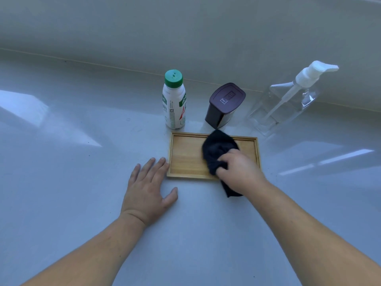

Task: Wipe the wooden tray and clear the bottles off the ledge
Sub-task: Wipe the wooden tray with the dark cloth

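A shallow wooden tray (186,156) lies flat on the pale ledge (82,162). My right hand (240,170) grips a dark cloth (217,150) and presses it onto the tray's right half; the cloth's tail hangs over the near rim. My left hand (148,188) rests flat on the ledge with fingers spread, its fingertips touching the tray's left edge. Behind the tray stand a white bottle with a green cap (173,100), a dark purple lidded container (224,105) and a clear pump bottle (288,100).
A light wall (185,27) rises right behind the three containers. Bright patches of light fall on the ledge at the left and right.
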`<state>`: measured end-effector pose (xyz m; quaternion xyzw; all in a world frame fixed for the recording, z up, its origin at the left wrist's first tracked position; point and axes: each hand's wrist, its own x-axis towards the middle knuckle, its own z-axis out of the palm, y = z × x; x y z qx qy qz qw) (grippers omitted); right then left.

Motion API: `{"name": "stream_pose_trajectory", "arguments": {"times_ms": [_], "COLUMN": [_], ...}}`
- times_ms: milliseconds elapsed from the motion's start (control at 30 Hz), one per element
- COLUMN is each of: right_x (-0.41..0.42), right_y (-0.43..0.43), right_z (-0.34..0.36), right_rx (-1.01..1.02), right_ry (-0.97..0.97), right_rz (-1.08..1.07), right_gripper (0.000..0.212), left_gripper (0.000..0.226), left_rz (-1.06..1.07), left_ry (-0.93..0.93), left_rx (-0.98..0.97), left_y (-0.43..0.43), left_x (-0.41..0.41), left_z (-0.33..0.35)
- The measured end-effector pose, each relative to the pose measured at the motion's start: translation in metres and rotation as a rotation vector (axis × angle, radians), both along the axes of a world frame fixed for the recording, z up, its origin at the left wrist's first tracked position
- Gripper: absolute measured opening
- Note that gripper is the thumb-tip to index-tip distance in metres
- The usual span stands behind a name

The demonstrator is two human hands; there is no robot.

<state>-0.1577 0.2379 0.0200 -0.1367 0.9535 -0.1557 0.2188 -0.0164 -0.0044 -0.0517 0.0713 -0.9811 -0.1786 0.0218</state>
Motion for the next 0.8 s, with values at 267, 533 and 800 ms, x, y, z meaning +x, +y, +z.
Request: {"name": "stream_pose_trajectory", "arguments": {"times_ms": [267,533,800], "right_x": [-0.011,0.05,0.1], "right_y": [-0.012,-0.086,0.005], "right_z": [-0.003,-0.011,0.043], "right_rx": [0.048,-0.112,-0.353], "right_ry": [0.089,0.145,0.295], "right_rz": [-0.292,0.128,-0.019], "right_gripper": [0.027,0.033,0.026], "left_gripper": [0.078,0.08,0.076], "left_rz": [-0.013,-0.016,-0.013], "left_ry": [0.001,-0.031,-0.059], "left_rx": [-0.011,-0.017,-0.025], "left_y": [0.0,0.0,0.001], "left_x": [0.0,0.0,0.0], "left_z": [-0.001,0.001,0.003]}}
